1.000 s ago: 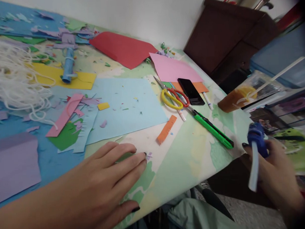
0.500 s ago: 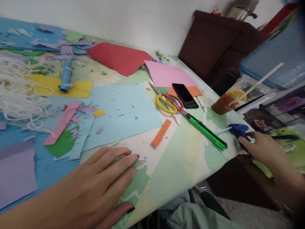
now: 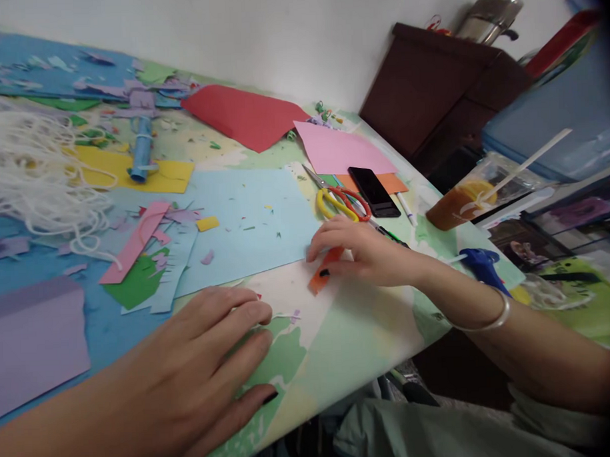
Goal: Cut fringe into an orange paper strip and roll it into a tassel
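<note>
My left hand [image 3: 209, 352] lies palm down on the patterned tablecloth, its fingers loosely spread and holding nothing that I can see. My right hand [image 3: 358, 253] hovers over a short orange paper strip [image 3: 332, 257], thumb and fingers curved apart around it; the strip still appears to lie on the cloth. Just behind that hand are scissors [image 3: 334, 197] with yellow and red handles. A green box cutter [image 3: 391, 235] is mostly hidden beneath the hand and wrist. A blue glue gun [image 3: 484, 267] rests at the table's right edge, beyond the right forearm.
A light blue sheet [image 3: 249, 224] with paper scraps spreads across the middle. White yarn [image 3: 37, 171] heaps at left, near a blue paper roll [image 3: 142, 151]. Red paper [image 3: 245, 114], pink paper [image 3: 342, 147], a phone [image 3: 374, 191] and a bagged drink cup [image 3: 454, 206] stand farther back.
My right hand has left the glue gun and moved left across the table to the orange strip. The left hand has stayed nearly in place, its fingers slightly more bent.
</note>
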`<act>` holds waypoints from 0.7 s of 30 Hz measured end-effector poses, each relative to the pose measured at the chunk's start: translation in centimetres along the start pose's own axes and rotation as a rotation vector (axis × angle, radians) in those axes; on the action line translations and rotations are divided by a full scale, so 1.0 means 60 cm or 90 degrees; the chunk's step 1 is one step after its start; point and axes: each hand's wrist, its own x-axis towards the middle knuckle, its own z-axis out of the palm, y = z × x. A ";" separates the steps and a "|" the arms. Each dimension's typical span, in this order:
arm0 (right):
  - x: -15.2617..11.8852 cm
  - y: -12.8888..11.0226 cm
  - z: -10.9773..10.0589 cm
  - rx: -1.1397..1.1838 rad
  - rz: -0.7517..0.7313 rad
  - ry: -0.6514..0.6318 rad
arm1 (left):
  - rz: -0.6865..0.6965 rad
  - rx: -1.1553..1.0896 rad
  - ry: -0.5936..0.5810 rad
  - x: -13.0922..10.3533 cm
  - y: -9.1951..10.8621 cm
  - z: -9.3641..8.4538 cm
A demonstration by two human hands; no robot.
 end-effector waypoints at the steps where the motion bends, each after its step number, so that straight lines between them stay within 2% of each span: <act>1: 0.008 0.004 0.002 0.005 -0.006 -0.032 | 0.006 0.001 -0.001 0.000 -0.001 0.000; 4: 0.015 0.004 0.002 -0.003 -0.014 -0.100 | 0.006 -0.010 0.010 0.003 -0.002 0.000; 8: 0.013 -0.010 -0.005 -0.018 -0.035 -0.141 | 0.009 -0.024 0.006 0.007 -0.003 0.000; 14: 0.020 -0.008 -0.005 0.016 -0.031 -0.146 | 0.022 -0.013 -0.013 0.006 -0.006 0.000; 18: 0.025 -0.006 -0.003 0.011 -0.060 -0.162 | 0.004 -0.040 -0.002 0.005 -0.006 0.002; 21: 0.021 -0.010 -0.009 0.081 -0.055 -0.146 | 0.008 -0.037 -0.007 0.006 -0.004 0.003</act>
